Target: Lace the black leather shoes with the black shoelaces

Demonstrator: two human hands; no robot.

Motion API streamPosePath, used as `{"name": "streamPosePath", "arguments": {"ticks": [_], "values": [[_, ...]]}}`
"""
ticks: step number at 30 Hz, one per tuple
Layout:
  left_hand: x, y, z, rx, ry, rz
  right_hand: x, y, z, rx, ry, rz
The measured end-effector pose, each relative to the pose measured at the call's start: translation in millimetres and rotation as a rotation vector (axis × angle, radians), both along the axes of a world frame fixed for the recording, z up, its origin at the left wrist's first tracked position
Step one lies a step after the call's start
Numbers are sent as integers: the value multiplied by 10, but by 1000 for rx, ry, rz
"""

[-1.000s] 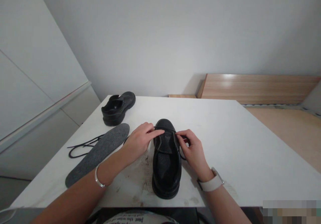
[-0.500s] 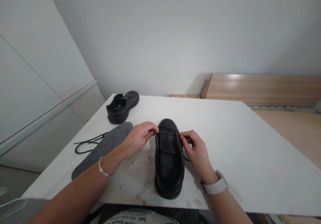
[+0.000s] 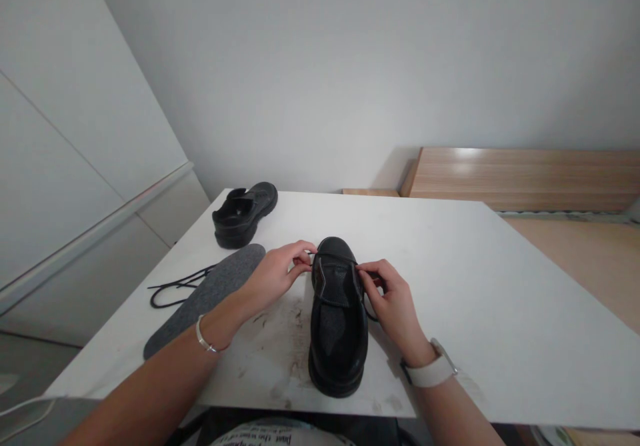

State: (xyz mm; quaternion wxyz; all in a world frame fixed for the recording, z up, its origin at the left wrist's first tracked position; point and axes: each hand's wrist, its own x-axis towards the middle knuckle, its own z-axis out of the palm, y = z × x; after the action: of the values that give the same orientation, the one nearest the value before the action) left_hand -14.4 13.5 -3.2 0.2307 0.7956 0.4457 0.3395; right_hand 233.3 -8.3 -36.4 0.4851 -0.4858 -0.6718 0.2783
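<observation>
A black shoe [image 3: 338, 339] stands on the white table with its toe pointing away from me. A thin black lace [image 3: 336, 256] runs across its front, above the tongue. My left hand [image 3: 290, 266] is at the shoe's left side, thumb and fingers pinched on the lace. On the other side my right hand [image 3: 387, 293] pinches at the edge of the right eyelet flap, where the lace comes out; its fingertips partly hide what they grip. A loop of lace hangs below the right hand beside the shoe.
A second black shoe [image 3: 243, 213] stands at the table's back left corner. Nearer lie a grey felt insole [image 3: 210, 299] and a loose black lace [image 3: 173, 286]. The white table [image 3: 450, 313] has dark smudges left of the near shoe. Wooden furniture [image 3: 525, 176] is behind at the right.
My left fingers have come off the left eyelet flap, which now lies folded inward over the tongue, and hold the lace just outside the shoe. My right hand has hardly moved.
</observation>
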Motion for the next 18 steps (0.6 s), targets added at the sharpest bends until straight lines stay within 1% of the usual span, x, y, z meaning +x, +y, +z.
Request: {"name": "streamPosePath", "arguments": {"ticks": [3, 8, 15, 18], "values": [[13, 27, -29, 75, 56, -1, -1, -3, -1, 4, 2, 2], [35, 47, -62, 205, 202, -22, 1, -6, 0, 16, 6, -3], [60, 7, 61, 432, 289, -112, -5, -1, 10, 10, 1, -4], [67, 4, 98, 475, 385, -141, -11, -9, 15, 6, 5, -10]]}}
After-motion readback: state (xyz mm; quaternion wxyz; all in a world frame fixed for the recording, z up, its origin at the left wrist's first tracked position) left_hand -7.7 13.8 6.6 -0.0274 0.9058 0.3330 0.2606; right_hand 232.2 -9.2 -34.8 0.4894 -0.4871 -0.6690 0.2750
